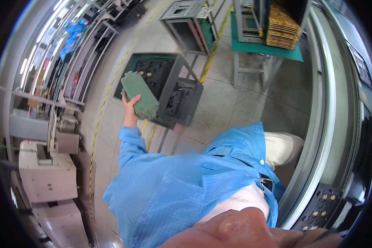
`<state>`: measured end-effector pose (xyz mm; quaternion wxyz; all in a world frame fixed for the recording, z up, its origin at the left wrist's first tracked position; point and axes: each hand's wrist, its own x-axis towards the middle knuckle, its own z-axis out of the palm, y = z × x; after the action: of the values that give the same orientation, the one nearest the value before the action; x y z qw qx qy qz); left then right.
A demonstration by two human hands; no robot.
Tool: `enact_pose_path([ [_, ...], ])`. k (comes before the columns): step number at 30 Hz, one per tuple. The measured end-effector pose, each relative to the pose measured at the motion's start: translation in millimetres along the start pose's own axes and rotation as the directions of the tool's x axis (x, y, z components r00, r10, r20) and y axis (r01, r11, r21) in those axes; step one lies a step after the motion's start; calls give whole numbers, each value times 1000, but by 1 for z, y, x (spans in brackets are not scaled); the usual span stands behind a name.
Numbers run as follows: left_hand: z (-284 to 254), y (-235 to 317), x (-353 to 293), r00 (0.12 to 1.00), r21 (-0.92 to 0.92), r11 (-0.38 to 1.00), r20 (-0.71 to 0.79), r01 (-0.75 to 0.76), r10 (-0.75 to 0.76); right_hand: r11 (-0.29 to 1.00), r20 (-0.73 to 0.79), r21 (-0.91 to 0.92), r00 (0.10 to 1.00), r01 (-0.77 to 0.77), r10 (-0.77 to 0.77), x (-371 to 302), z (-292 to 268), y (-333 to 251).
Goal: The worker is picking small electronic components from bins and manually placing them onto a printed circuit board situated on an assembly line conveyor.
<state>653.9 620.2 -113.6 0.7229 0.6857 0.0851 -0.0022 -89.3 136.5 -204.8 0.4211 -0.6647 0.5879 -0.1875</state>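
Blue sleeve (153, 182) fills lower centre; left hand (129, 104), centre left, grips green boards (139, 95) before a dark rack (171, 89); right hand unseen.

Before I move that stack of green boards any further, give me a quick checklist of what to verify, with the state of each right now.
1. Grip on the green boards: ok, the left hand clasps the stack from below.
2. Stack aligned: not ok, the boards are fanned slightly at the lower end.
3. Right hand free to steady the load: cannot tell, it is out of view.
4. Dark rack under the stack: ok, it sits right beneath the hand on its frame.
5. Free slot in the rack: cannot tell, the stack hides part of it.
6. Floor beside the rack: ok, no loose items show there.
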Motion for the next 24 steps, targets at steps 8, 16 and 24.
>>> enact_pose_path([
  [8,211,52,-93,600,-2,996,799,84,-49,969,-406,225,893,-106,192,-150,-95,49],
  [16,481,82,-242,-150,163,966,979,199,-134,977,-608,118,765,-178,213,-181,-71,22],
  [24,799,36,-333,-321,4,994,947,106,31,922,-600,255,700,-291,386,-193,-57,23],
])
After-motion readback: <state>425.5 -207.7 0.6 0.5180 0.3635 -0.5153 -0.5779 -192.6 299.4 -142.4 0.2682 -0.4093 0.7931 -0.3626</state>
